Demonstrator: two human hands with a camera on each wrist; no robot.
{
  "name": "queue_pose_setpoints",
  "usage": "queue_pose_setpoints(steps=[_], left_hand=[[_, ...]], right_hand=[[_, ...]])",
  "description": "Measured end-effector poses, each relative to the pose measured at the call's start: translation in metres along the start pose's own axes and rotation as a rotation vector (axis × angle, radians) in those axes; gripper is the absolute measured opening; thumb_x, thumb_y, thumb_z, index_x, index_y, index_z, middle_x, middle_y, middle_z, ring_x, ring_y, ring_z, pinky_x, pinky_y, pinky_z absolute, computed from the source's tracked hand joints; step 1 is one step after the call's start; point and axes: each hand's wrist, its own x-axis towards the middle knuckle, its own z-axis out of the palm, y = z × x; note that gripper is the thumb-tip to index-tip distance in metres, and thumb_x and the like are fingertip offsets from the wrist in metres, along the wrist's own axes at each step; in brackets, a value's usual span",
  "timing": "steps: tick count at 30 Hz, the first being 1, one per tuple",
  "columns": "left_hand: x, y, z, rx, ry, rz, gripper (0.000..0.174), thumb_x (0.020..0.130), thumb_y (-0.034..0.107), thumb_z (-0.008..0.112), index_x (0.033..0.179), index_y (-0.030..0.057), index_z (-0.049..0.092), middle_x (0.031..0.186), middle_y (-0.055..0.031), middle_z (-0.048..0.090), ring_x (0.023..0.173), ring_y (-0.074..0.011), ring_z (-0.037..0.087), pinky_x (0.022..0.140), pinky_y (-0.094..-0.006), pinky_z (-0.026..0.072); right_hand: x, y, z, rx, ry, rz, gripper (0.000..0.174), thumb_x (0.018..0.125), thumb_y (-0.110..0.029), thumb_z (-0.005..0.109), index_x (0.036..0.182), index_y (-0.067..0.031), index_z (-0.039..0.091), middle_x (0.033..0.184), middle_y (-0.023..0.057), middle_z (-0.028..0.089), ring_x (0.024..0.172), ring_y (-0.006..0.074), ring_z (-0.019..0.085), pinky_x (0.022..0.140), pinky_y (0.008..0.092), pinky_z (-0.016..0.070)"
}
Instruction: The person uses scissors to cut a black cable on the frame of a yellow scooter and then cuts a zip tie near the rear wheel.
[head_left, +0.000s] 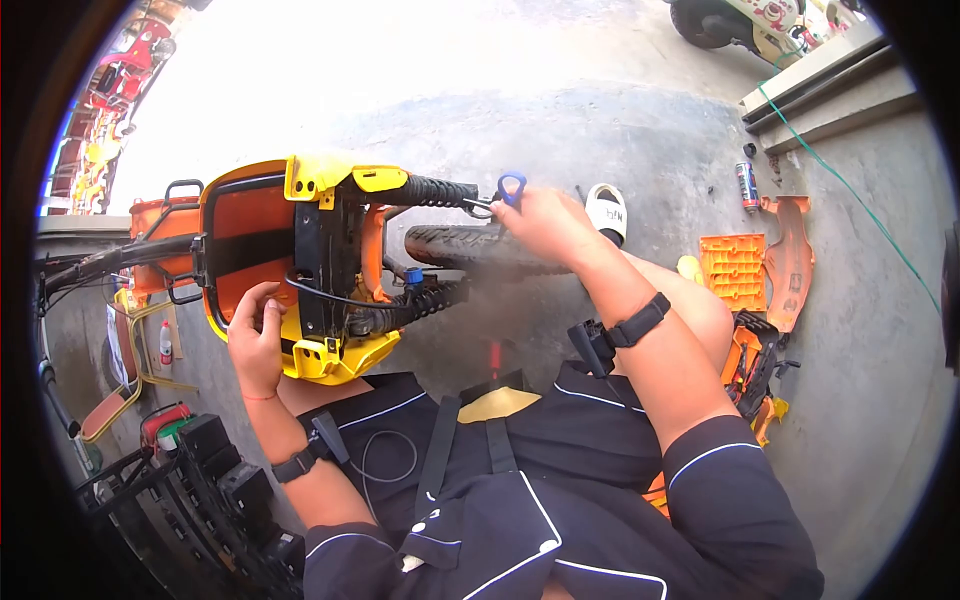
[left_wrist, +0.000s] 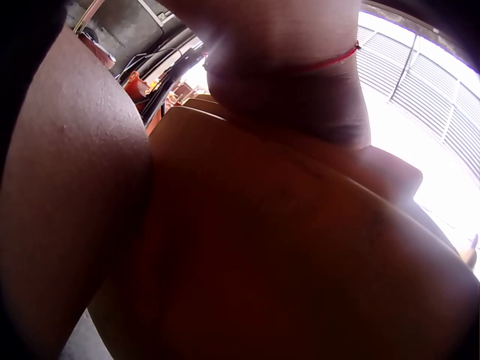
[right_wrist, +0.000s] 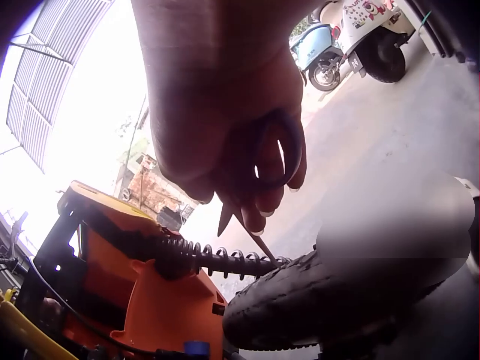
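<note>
My right hand (head_left: 545, 225) holds a pair of scissors (head_left: 512, 187) with dark blue finger loops. In the right wrist view, the spread blades of the scissors (right_wrist: 256, 241) point down toward the end of a black coil-spring shock absorber (right_wrist: 217, 259). Beside it lies a black knobby tyre (head_left: 450, 243). My left hand (head_left: 256, 345) is at the near rim of the yellow and orange front cover (head_left: 345, 370), its fingers loosely bent. In the left wrist view the cover (left_wrist: 300, 225) hides most of that hand. A black cable (head_left: 325, 297) curves across the frame close to its fingertips.
Orange plastic panels (head_left: 733, 270) and dark parts lie on the floor at right, near a can (head_left: 747, 187). A white slipper (head_left: 606, 212) is beyond the right hand. Black boxes (head_left: 215, 460) stand at lower left, and a chair (head_left: 110, 415) at far left.
</note>
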Motion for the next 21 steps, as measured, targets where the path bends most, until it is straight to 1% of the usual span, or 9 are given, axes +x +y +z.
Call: queue_pose_setpoints(steps=[5, 7, 10, 11, 15, 16, 18, 20, 21], left_hand=[[0.001, -0.004, -0.001, -0.002, -0.005, 0.002, 0.021, 0.095, 0.005, 0.055, 0.113, -0.0009, 0.064, 0.084, -0.0034, 0.064, 0.081, -0.0103, 0.06, 0.074, -0.0238, 0.0476], [0.001, -0.005, -0.001, -0.007, -0.008, -0.004, 0.022, 0.094, 0.005, 0.055, 0.113, -0.0007, 0.065, 0.084, -0.0037, 0.065, 0.08, -0.011, 0.061, 0.073, -0.0243, 0.0485], [0.001, -0.002, -0.001, 0.08, 0.03, 0.046, 0.021, 0.093, 0.005, 0.056, 0.109, 0.0002, 0.067, 0.083, -0.0062, 0.068, 0.079, -0.0116, 0.065, 0.072, -0.0254, 0.0506], [0.001, -0.002, 0.0, 0.087, 0.04, 0.058, 0.02, 0.092, 0.006, 0.057, 0.108, 0.0006, 0.067, 0.083, -0.0068, 0.069, 0.078, -0.0122, 0.065, 0.072, -0.0256, 0.0512], [0.0, -0.003, 0.0, 0.074, 0.037, 0.051, 0.02, 0.093, 0.005, 0.056, 0.109, 0.0003, 0.067, 0.083, -0.0064, 0.068, 0.079, -0.0123, 0.065, 0.074, -0.0259, 0.0511], [0.0, -0.004, 0.001, 0.078, 0.024, 0.043, 0.02, 0.093, 0.005, 0.056, 0.109, 0.0003, 0.067, 0.083, -0.0064, 0.068, 0.079, -0.0123, 0.065, 0.074, -0.0259, 0.0511], [-0.001, -0.008, 0.0, -0.025, 0.026, 0.017, 0.021, 0.093, 0.005, 0.055, 0.109, 0.0001, 0.067, 0.082, -0.0054, 0.067, 0.08, -0.0119, 0.064, 0.074, -0.0255, 0.0503], [0.0, -0.008, 0.0, 0.005, 0.032, 0.013, 0.02, 0.093, 0.004, 0.055, 0.11, -0.0001, 0.066, 0.082, -0.0044, 0.065, 0.08, -0.0113, 0.063, 0.074, -0.0253, 0.0496], [0.0, -0.007, 0.0, 0.017, 0.04, 0.029, 0.02, 0.093, 0.005, 0.055, 0.11, -0.0002, 0.066, 0.082, -0.0042, 0.065, 0.08, -0.0113, 0.063, 0.074, -0.0252, 0.0495]], right_hand=[[-0.003, -0.011, -0.003, -0.047, -0.006, 0.037, 0.042, 0.094, -0.042, 0.053, 0.106, -0.0063, 0.071, 0.102, 0.0217, 0.07, 0.102, 0.0418, 0.064, 0.088, 0.049, 0.0497], [0.0, -0.011, -0.005, -0.08, -0.041, 0.083, 0.042, 0.095, -0.042, 0.052, 0.106, -0.0061, 0.071, 0.104, 0.022, 0.07, 0.103, 0.0408, 0.064, 0.09, 0.0491, 0.0493], [0.006, -0.007, 0.0, -0.099, -0.031, 0.001, 0.043, 0.095, -0.043, 0.05, 0.107, -0.0068, 0.071, 0.106, 0.0225, 0.069, 0.105, 0.0397, 0.064, 0.09, 0.0487, 0.0491], [0.005, -0.008, 0.002, -0.123, -0.035, 0.008, 0.045, 0.096, -0.044, 0.049, 0.108, -0.0067, 0.07, 0.109, 0.022, 0.069, 0.107, 0.0392, 0.064, 0.091, 0.0485, 0.0489], [0.007, -0.006, 0.005, -0.072, -0.04, 0.015, 0.047, 0.096, -0.046, 0.048, 0.108, -0.0059, 0.07, 0.107, 0.0209, 0.069, 0.105, 0.0393, 0.064, 0.091, 0.0477, 0.0493], [0.008, -0.006, 0.006, -0.035, -0.039, 0.019, 0.047, 0.096, -0.046, 0.049, 0.108, -0.0056, 0.07, 0.106, 0.0209, 0.07, 0.104, 0.0391, 0.064, 0.09, 0.0474, 0.0495], [-0.002, -0.003, 0.007, 0.002, -0.049, 0.037, 0.047, 0.096, -0.046, 0.05, 0.108, -0.0052, 0.07, 0.105, 0.0209, 0.07, 0.103, 0.039, 0.065, 0.089, 0.0471, 0.0497], [-0.01, -0.004, -0.006, 0.039, -0.073, 0.058, 0.044, 0.094, -0.045, 0.056, 0.107, -0.0046, 0.07, 0.101, 0.0206, 0.07, 0.099, 0.0368, 0.066, 0.086, 0.0444, 0.0507], [-0.009, 0.002, -0.006, 0.031, -0.075, 0.06, 0.044, 0.094, -0.045, 0.056, 0.107, -0.0046, 0.07, 0.101, 0.0206, 0.07, 0.099, 0.0368, 0.066, 0.086, 0.0444, 0.0507]])
